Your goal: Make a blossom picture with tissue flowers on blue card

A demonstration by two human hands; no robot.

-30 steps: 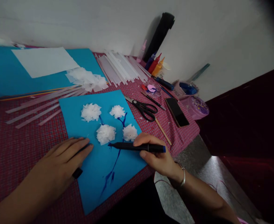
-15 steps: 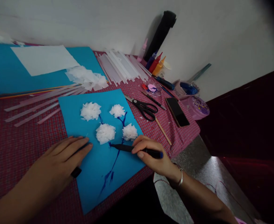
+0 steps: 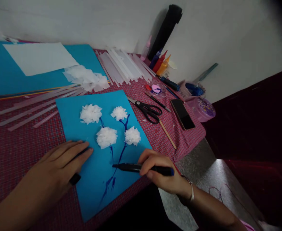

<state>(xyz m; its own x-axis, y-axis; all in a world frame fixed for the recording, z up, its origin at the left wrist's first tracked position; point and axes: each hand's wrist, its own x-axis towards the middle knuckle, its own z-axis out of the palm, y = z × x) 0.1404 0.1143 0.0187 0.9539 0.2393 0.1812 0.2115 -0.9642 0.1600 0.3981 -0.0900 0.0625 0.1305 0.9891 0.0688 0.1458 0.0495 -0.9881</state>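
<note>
A blue card sheet (image 3: 95,170) lies on the red checked tablecloth (image 3: 16,141). It carries several white tissue flowers (image 3: 106,137) joined by dark blue drawn stems (image 3: 118,160). My right hand (image 3: 160,171) is closed on a black marker (image 3: 131,167), whose tip rests on the sheet at the main stem. My left hand (image 3: 61,163) lies flat on the sheet's left edge with fingers stretched out. A small black object, perhaps the marker cap (image 3: 74,179), pokes out under the left palm.
Black scissors (image 3: 147,109), a wooden stick (image 3: 168,130), a pen (image 3: 158,102) and a phone (image 3: 182,114) lie to the right. White paper strips (image 3: 121,65), glue bottles (image 3: 160,63), loose tissue (image 3: 85,77) and a larger blue sheet (image 3: 1,77) sit behind. The table edge drops off at right.
My right hand has drawn the marker down the sheet from beside the lower flowers toward me, leaving a short new stem under the middle flower. The left hand stays put.
</note>
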